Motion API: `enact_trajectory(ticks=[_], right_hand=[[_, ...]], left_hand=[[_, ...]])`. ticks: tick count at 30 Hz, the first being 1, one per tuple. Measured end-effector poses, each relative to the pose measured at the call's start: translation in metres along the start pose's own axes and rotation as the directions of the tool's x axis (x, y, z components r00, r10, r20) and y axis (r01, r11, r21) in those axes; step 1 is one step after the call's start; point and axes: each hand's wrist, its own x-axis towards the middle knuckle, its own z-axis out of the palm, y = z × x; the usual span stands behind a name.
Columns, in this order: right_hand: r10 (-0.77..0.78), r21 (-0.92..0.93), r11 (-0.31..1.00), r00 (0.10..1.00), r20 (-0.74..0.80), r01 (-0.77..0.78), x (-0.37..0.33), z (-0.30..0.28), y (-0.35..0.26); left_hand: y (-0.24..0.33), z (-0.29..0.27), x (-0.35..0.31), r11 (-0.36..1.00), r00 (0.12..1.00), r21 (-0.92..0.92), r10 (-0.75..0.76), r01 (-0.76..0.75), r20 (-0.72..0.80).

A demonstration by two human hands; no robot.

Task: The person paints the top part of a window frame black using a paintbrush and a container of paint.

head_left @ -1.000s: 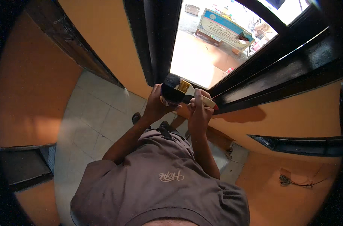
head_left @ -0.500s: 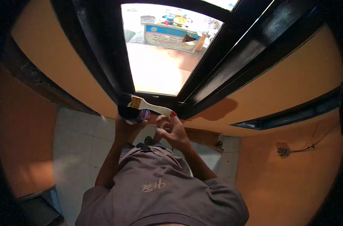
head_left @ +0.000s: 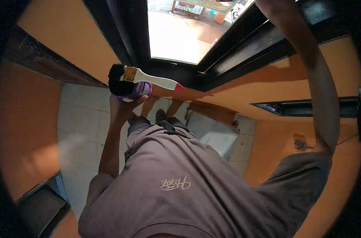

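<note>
Left hand (head_left: 124, 106) has its fingers wrapped round the purple can (head_left: 142, 90), dark-bristled brush (head_left: 156, 81) lying across the top! Right hand (head_left: 276, 9) is up by the black frame (head_left: 180, 74), fingers cut off, state unclear. Frame looks largely coated; any remaining gaps, I can't tell.
</note>
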Motion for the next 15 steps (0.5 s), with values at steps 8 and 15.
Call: enact_trajectory(ticks=[8, 15], right_hand=[[-0.092, -0.106, 0.991, 0.987, -0.133, 0.079, -0.005, 0.011, -0.037], [-0.141, -0.165, 0.977, 0.989, -0.032, 0.134, 0.006, 0.023, -0.038]], left_hand=[[-0.019, -0.040, -0.063, 0.978, 0.982, -0.172, -0.142, 0.120, -0.124], [-0.034, -0.067, -0.090, 0.935, 0.967, -0.281, -0.244, 0.214, -0.076]])
